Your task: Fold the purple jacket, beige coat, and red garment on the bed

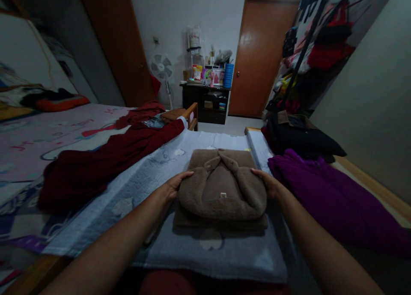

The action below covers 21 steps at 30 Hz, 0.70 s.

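A brown fleece jacket, folded into a neat block with its collar uppermost, lies on the grey-blue blanket in front of me. A small pale label shows inside its neck. My left hand grips the jacket's left side, thumb on top and the other fingers hidden at the edge. On the opposite side my right hand holds it the same way, thumb over the upper surface. Both forearms reach in from the bottom corners.
A dark red garment is spread along the left, beside a patterned bed. To the right lie a purple garment and a pile of dark clothes. Further back stand a fan, a dark cabinet and a wooden door.
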Motion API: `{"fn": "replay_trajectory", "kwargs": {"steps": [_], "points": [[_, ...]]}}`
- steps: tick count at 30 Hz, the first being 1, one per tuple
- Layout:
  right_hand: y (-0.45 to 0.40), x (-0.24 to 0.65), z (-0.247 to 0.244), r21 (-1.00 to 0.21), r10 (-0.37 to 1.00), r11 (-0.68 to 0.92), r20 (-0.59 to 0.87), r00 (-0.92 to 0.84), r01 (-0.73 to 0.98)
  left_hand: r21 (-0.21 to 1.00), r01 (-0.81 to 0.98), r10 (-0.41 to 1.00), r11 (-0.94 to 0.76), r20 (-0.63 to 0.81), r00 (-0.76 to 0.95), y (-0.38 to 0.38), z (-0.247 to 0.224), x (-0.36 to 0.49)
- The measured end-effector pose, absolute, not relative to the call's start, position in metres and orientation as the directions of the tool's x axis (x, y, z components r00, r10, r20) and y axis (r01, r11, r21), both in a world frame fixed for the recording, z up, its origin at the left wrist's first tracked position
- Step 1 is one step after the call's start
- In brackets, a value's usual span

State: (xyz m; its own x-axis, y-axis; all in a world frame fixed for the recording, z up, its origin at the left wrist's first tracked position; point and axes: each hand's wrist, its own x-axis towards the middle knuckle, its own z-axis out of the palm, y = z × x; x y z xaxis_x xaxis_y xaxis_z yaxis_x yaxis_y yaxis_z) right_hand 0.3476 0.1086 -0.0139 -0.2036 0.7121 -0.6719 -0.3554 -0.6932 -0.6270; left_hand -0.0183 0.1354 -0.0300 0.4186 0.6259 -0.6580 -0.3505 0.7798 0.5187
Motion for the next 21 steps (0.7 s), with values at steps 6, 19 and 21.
{"fn": "replay_trajectory", "kwargs": {"steps": [6,19,21], "points": [[0.1,0.344,-0.012,-0.6,0.768,-0.613,-0.603,-0.213,-0.514,0.497,-0.509,0.706,0.702,-0.58,0.407,0.127,-0.041,-0.024],[0.093,0.337,-0.021,-0.666,0.829,-0.524,-0.541,-0.14,-0.531,0.511,-0.512,0.714,0.691,-0.593,0.372,0.103,-0.029,-0.022],[0.092,0.338,-0.022,-0.693,0.845,-0.515,-0.508,-0.165,-0.505,0.538,-0.452,0.699,0.712,-0.607,0.379,0.105,-0.027,-0.021]]}}
